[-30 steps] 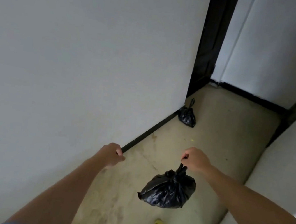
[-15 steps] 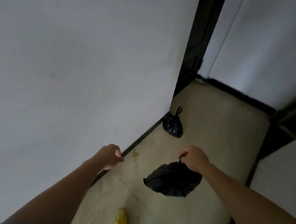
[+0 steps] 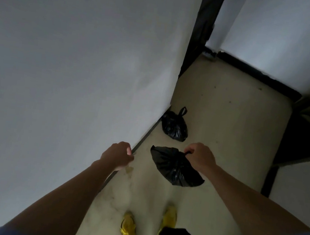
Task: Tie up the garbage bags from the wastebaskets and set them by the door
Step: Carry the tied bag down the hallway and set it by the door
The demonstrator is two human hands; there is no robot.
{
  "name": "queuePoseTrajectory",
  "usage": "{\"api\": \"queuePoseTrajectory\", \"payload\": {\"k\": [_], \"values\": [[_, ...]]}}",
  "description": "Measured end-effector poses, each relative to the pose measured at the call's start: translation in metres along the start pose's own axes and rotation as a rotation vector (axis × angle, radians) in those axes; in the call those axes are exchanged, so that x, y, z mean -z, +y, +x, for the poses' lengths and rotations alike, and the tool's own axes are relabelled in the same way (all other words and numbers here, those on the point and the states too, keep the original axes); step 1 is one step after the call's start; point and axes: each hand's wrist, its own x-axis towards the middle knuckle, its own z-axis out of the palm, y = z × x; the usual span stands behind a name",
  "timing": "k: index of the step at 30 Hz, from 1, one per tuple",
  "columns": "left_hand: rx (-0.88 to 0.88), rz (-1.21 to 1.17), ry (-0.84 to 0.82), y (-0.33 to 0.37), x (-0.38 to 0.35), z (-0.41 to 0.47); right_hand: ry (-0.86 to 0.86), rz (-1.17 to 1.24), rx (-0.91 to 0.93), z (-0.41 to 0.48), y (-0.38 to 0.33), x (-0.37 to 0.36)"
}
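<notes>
A tied black garbage bag [image 3: 175, 166] hangs above the floor from my right hand [image 3: 200, 157], which grips its knotted top. A second tied black garbage bag [image 3: 174, 127] sits on the beige floor against the left wall's baseboard, just beyond the hanging one. My left hand [image 3: 118, 155] hovers to the left in a loose fist, holding nothing. The dark door frame [image 3: 201, 30] stands at the end of the left wall, beyond the bag on the floor.
A white wall [image 3: 78, 67] fills the left side. Another white wall with a black baseboard [image 3: 254, 73] closes the far end. A dark opening [image 3: 301, 140] lies on the right. My two yellow shoes [image 3: 168, 217] stand on the floor below the hands.
I have walked forward along the corridor, so the floor bag is now much closer. The carried bag has swung to the left under my right hand. Both feet now show.
</notes>
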Motion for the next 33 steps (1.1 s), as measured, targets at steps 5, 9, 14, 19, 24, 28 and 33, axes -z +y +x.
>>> {"api": "queuePoseTrajectory", "payload": {"k": [5,9,14,19,24,28,33], "values": [[0.083,-0.008,0.040,0.018,-0.003,0.106,-0.090,0.018,0.047,0.128,0.001,-0.016],[0.173,-0.021,0.062,0.016,-0.030,0.187,-0.185,-0.014,0.066,0.226,0.017,-0.046],[0.225,-0.016,0.019,0.004,-0.085,0.267,-0.271,-0.043,0.081,0.315,0.043,-0.106],[0.236,0.008,-0.016,-0.020,-0.143,0.318,-0.488,-0.106,-0.056,0.362,0.092,-0.179],[0.257,0.030,-0.038,-0.041,-0.160,0.325,-0.534,-0.093,-0.049,0.367,0.098,-0.201],[0.244,0.015,-0.012,-0.040,-0.143,0.308,-0.465,-0.120,-0.029,0.352,0.084,-0.178],[0.236,-0.040,0.041,-0.029,-0.107,0.260,-0.428,-0.156,0.035,0.309,0.049,-0.134]]}}
